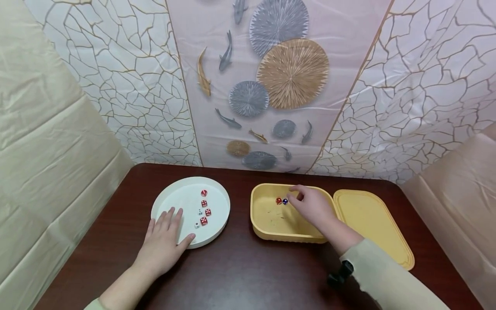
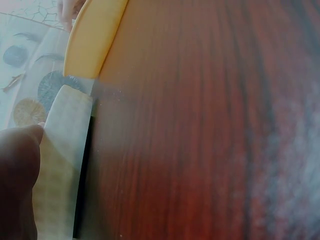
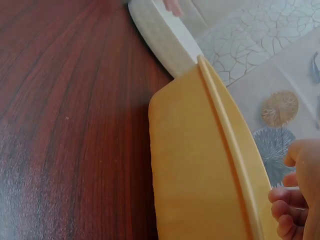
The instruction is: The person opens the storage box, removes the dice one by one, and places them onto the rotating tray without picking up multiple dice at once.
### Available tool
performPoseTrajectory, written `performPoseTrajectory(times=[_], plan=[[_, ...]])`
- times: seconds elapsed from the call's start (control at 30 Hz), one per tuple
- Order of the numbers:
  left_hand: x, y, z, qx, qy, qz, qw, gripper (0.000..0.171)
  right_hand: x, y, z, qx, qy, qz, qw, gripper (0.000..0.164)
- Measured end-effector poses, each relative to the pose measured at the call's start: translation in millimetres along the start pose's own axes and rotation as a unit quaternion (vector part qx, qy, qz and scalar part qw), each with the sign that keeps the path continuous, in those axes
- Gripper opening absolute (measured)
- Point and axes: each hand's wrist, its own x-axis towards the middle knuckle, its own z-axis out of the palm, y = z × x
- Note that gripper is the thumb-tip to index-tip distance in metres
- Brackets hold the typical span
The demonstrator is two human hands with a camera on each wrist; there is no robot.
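Observation:
My left hand (image 1: 164,241) rests with straight, spread fingers across the near-left rim of a round white tray (image 1: 222,191). Red dice (image 1: 204,203) and small white dice (image 1: 196,225) lie in the tray, right of my fingers. In the left wrist view, part of that hand (image 2: 19,165) shows against the tray's side wall. My right hand (image 1: 311,206) hovers over a yellow plastic container (image 1: 257,230), fingers loosely bent and thumb apart from them. Inside, a red die (image 1: 278,201) and a blue die (image 1: 285,201) lie just left of its fingertips. No held thing shows in it.
A yellow lid (image 1: 372,224) lies flat on the dark wooden table (image 1: 240,275), against the container's right side. Behind the table hangs a patterned cloth (image 1: 248,137). A black strap device (image 1: 341,273) sits at my right sleeve.

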Motion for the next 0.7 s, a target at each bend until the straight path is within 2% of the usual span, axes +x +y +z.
performPoseTrajectory(times=[0.27, 0.7], plan=[[0.5, -0.9, 1.0, 0.0, 0.003, 0.001, 1.0, 0.083, 5, 3, 6, -0.035, -0.01, -0.009, 0.999, 0.036], [1.1, -1.4, 0.1, 0.0, 0.003, 0.001, 1.0, 0.083, 16, 10, 19, -0.087, -0.076, 0.007, 0.993, 0.038]])
